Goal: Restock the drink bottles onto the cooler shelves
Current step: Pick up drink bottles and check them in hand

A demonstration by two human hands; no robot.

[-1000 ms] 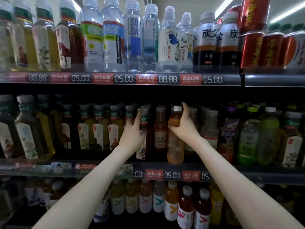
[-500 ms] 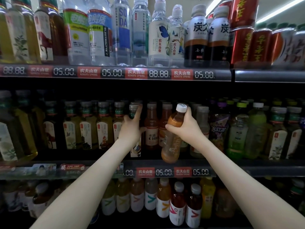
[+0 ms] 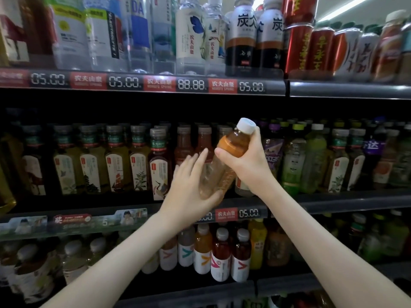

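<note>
One orange bottle (image 3: 231, 143) gripped tilted by right hand (image 3: 249, 166), steadied by flat-fingered left hand (image 3: 189, 187); neighbouring bottles (image 3: 183, 146) could be toppled if it is pushed in crooked

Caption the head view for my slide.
Right hand grips a tilted white-capped orange bottle near its cap while the left hand touches its lower body before the middle shelf.

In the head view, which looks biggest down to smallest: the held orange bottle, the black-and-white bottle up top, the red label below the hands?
1-2. held orange bottle and black-and-white bottle: look alike; the first is nearer, the second cropped by the frame, so unranked.
3. red label: plainly smallest.
</note>
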